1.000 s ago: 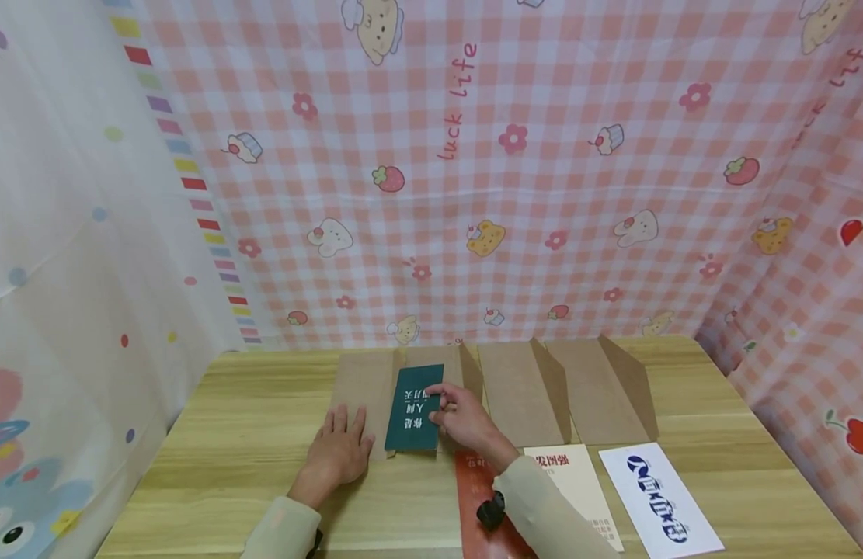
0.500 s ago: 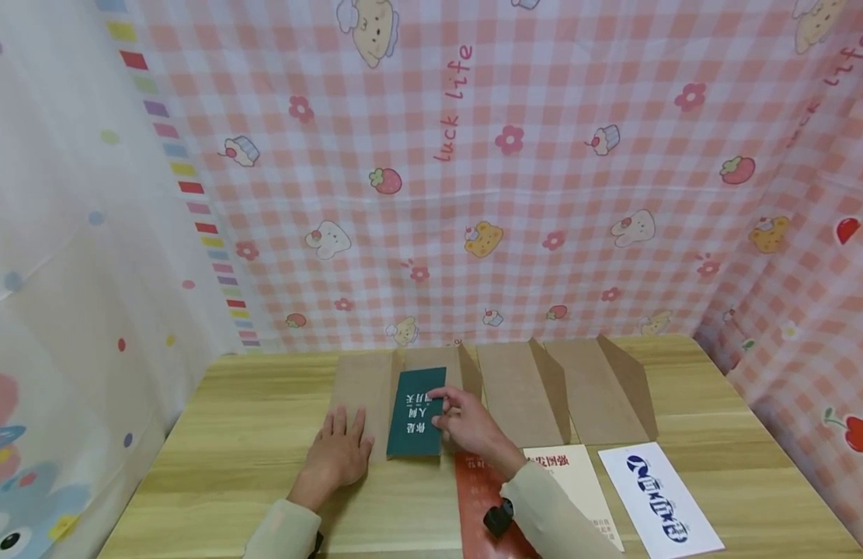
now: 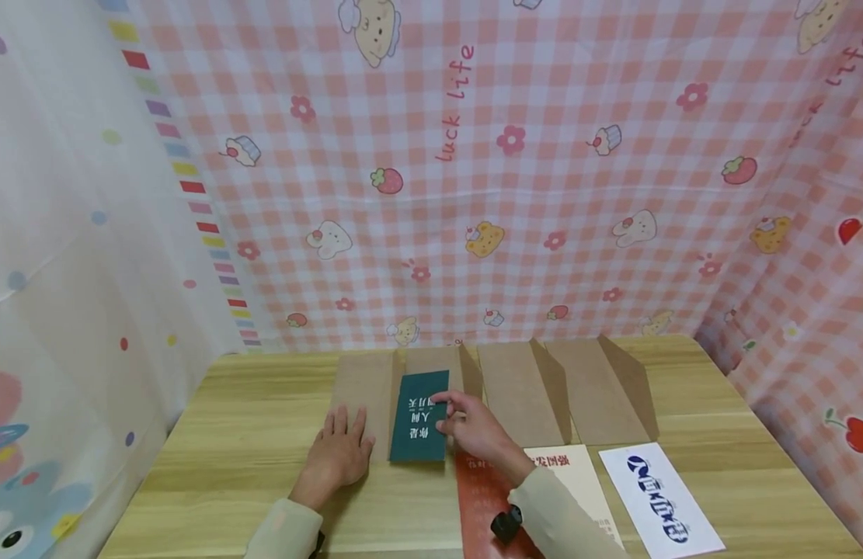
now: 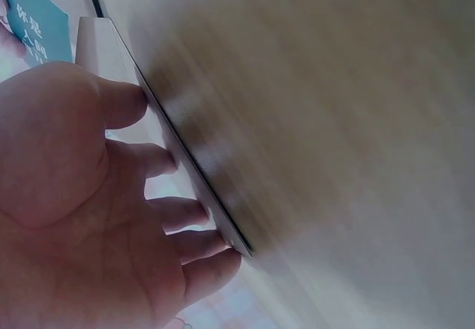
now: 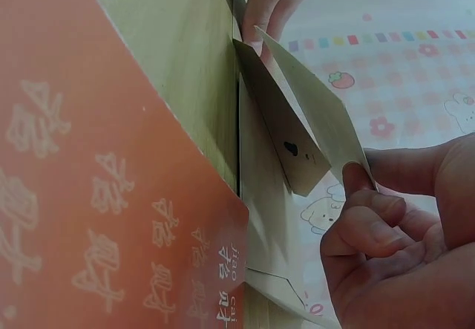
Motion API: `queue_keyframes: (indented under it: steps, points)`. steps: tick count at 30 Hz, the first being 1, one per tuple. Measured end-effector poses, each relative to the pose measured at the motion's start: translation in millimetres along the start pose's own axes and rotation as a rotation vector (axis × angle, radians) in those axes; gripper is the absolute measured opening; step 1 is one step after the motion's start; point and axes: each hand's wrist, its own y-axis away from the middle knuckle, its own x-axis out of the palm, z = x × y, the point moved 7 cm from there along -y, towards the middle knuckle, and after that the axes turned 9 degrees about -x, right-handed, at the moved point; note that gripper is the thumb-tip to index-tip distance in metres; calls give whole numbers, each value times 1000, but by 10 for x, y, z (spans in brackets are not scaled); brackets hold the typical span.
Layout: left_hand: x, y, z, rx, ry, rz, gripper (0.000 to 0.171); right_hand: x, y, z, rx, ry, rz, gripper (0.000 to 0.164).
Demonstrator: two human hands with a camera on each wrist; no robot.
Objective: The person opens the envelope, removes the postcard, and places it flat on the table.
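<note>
My right hand [image 3: 476, 427] pinches the right edge of a dark green card [image 3: 410, 442] with white characters, between thumb and fingers. The card is raised above the leftmost brown paper envelope's flap and partly covers the second envelope [image 3: 434, 359]. Its pale underside [image 5: 315, 99] shows in the right wrist view, above the tilted flap [image 5: 276, 113] with a dark mark. My left hand [image 3: 339, 454] lies with straight, spread fingers on the leftmost envelope [image 3: 361, 380]. In the left wrist view, the fingertips of the left hand [image 4: 111, 173] press along that envelope's near edge.
Two more brown envelopes [image 3: 511, 388] with flaps raised lie to the right. Nearer me are a red card [image 3: 480, 497], a cream card [image 3: 578, 473] and a white card [image 3: 658, 497] with blue lettering. Patterned cloth [image 3: 403, 233] hangs behind the wooden table [image 3: 214, 466].
The green card and my right hand have shifted slightly right and toward me. My left hand stays in place on the leftmost envelope.
</note>
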Motion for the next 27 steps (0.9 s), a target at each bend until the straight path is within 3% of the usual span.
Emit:
queue_keyframes:
  steps: [8, 27]
  points:
    - [-7, -1, 2, -6, 0, 8, 58, 32, 44, -26, 51, -28, 16, 35]
    - [25, -22, 20, -30, -13, 19, 57, 87, 164, 42, 27, -68, 71, 36]
